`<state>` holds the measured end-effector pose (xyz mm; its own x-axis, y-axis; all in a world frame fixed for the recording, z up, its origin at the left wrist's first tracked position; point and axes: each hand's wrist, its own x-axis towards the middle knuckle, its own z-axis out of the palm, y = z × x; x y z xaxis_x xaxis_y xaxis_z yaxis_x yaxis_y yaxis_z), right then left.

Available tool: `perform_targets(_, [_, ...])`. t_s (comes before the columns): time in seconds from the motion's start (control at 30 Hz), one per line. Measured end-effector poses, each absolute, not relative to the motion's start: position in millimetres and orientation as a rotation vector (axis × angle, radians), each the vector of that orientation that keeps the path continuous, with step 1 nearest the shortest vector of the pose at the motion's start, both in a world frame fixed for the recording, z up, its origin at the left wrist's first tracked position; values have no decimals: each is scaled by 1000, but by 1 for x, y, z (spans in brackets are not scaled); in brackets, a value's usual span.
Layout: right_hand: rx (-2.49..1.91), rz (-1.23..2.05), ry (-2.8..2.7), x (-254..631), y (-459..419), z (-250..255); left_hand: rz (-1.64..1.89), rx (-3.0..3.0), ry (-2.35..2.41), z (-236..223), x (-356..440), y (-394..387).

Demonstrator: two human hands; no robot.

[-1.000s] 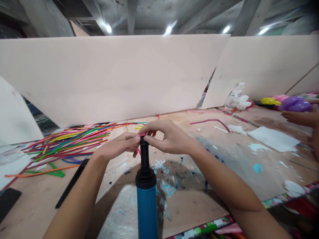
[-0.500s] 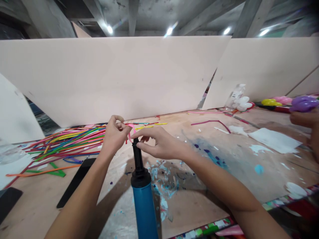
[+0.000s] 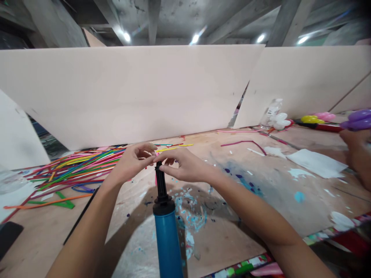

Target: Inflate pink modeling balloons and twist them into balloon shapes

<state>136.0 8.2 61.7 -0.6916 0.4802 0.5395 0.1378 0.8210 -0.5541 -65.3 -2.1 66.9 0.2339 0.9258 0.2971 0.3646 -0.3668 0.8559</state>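
Note:
A blue hand pump (image 3: pixel 166 243) with a black ribbed nozzle end stands upright in front of me. My left hand (image 3: pixel 133 161) is at the nozzle tip from the left, thumb and fingers closed in a pinch. From the right, my right hand (image 3: pixel 187 165) closes its thumb and forefinger around the same tip. Between them is a thin pink modelling balloon (image 3: pixel 156 180), its limp length hanging down behind the nozzle. The fingers hide most of its mouth. Left of my left hand lies a pile of uninflated modelling balloons (image 3: pixel 84 164) in many colours.
A dark phone (image 3: pixel 10 237) lies at the left edge. White panels (image 3: pixel 145 92) stand along the back of the paint-stained table (image 3: pixel 220 231). At right are a plastic bottle (image 3: pixel 271 114), white paper (image 3: pixel 315 162) and another person's hand (image 3: pixel 356 150) with a purple balloon (image 3: pixel 358 119).
My left hand has come lower and right, meeting my right fingertips at the nozzle. The pink balloon's loop above the nozzle has gone; a strand now hangs behind it. My right hand has barely moved.

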Motion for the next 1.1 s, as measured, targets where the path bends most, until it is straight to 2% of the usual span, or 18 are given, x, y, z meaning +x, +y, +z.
perform_targets(0.3, [-558, 698, -2203, 140, 6, 65, 1141, 1856, 795, 61, -64, -5])
perform_targets(0.9, [-436, 593, -2160, 147, 8, 65, 1345, 2436, 1081, 71, -54, -23])
perform_targets(1.1, [-380, 471, -2171, 149, 5, 67, 1387, 2392, 1070, 72, -52, -26])
